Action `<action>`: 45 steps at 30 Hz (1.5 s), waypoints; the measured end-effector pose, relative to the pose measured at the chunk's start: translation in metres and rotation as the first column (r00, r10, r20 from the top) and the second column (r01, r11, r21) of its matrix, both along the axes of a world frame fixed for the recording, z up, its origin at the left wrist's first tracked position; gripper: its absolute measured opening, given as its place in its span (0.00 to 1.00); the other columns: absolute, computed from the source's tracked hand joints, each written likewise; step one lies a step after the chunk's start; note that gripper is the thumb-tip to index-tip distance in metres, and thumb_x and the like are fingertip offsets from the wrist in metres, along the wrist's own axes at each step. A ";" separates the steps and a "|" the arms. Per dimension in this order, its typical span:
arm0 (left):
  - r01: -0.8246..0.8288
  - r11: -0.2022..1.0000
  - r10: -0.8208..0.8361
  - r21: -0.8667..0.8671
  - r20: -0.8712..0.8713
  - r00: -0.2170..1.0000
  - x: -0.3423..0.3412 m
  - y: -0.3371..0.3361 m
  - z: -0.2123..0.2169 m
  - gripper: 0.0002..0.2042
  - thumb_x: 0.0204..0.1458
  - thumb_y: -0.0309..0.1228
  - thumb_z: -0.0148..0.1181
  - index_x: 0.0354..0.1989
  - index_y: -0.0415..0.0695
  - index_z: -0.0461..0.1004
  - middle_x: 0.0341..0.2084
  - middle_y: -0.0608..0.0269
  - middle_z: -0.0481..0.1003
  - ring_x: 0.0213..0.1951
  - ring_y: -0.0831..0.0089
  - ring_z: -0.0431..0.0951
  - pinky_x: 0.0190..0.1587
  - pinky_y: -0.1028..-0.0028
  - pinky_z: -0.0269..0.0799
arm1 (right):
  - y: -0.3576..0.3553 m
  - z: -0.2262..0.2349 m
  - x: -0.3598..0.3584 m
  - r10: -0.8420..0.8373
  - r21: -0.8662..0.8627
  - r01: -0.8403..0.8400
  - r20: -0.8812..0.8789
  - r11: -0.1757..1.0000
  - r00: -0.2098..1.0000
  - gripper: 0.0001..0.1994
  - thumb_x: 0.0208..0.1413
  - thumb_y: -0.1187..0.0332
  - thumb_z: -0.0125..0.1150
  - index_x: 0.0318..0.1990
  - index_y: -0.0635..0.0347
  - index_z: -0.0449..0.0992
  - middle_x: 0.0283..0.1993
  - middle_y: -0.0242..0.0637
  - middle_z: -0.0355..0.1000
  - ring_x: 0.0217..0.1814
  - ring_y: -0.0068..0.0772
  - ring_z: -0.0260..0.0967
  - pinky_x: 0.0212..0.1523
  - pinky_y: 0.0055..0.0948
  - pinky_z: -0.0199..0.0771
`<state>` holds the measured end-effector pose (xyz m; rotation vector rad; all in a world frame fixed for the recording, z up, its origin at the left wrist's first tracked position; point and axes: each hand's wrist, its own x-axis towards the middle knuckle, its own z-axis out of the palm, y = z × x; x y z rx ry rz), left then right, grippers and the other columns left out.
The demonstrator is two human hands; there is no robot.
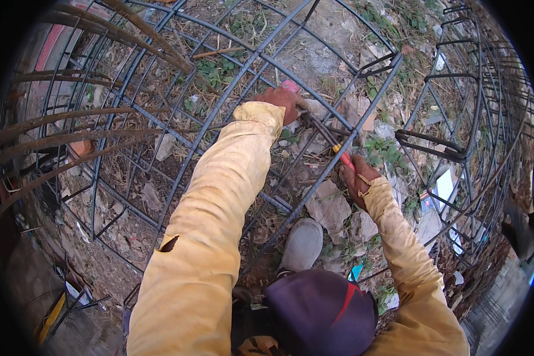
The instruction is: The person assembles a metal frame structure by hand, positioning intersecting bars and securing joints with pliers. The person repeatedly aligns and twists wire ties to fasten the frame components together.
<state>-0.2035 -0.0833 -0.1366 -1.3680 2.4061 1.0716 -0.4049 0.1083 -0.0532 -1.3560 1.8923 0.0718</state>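
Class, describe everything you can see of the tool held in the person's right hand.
The tool is a slim dark metal rod with a red-orange grip at its lower end. It slants up-left from the right hand, which grasps the grip, toward the left hand at a crossing of the dark steel bars. Its tip is hidden there.

Littered dirt ground [332,26] under rebar cage [160,127]
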 end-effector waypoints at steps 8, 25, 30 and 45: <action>0.065 0.998 -0.065 -0.008 -0.023 0.998 -0.001 -0.003 -0.017 0.17 0.53 0.38 0.58 0.52 0.70 0.78 0.53 0.49 0.74 0.54 0.45 0.72 0.60 0.54 0.67 | 0.010 -0.019 0.021 -0.498 0.248 0.434 0.351 0.866 0.793 0.17 0.64 0.51 0.44 0.42 0.56 0.67 0.25 0.41 0.69 0.18 0.38 0.66 0.19 0.38 0.67; 0.058 0.998 -0.058 0.021 -0.033 0.998 0.000 -0.003 -0.011 0.19 0.53 0.37 0.57 0.53 0.73 0.77 0.56 0.52 0.71 0.59 0.47 0.68 0.63 0.55 0.63 | 0.016 -0.018 0.003 -0.768 0.679 0.360 0.581 0.640 0.271 0.27 0.53 0.62 0.69 0.56 0.60 0.64 0.30 0.36 0.72 0.18 0.23 0.69 0.16 0.21 0.65; 0.050 0.999 -0.050 -0.004 -0.004 0.999 0.003 -0.001 -0.012 0.17 0.55 0.39 0.58 0.53 0.72 0.77 0.55 0.52 0.72 0.58 0.47 0.68 0.63 0.55 0.63 | 0.034 -0.024 0.024 -0.265 -0.064 0.262 -0.041 0.963 0.963 0.32 0.50 0.56 0.67 0.52 0.74 0.62 0.34 0.53 0.73 0.33 0.56 0.75 0.34 0.44 0.75; -0.003 1.000 0.003 0.000 0.037 0.999 0.002 0.001 -0.004 0.23 0.50 0.28 0.54 0.51 0.75 0.78 0.57 0.58 0.71 0.60 0.52 0.67 0.63 0.54 0.61 | 0.039 -0.022 0.031 -0.817 0.881 0.186 0.474 0.435 -0.329 0.31 0.66 0.47 0.42 0.57 0.72 0.69 0.42 0.43 0.74 0.40 0.36 0.75 0.45 0.37 0.78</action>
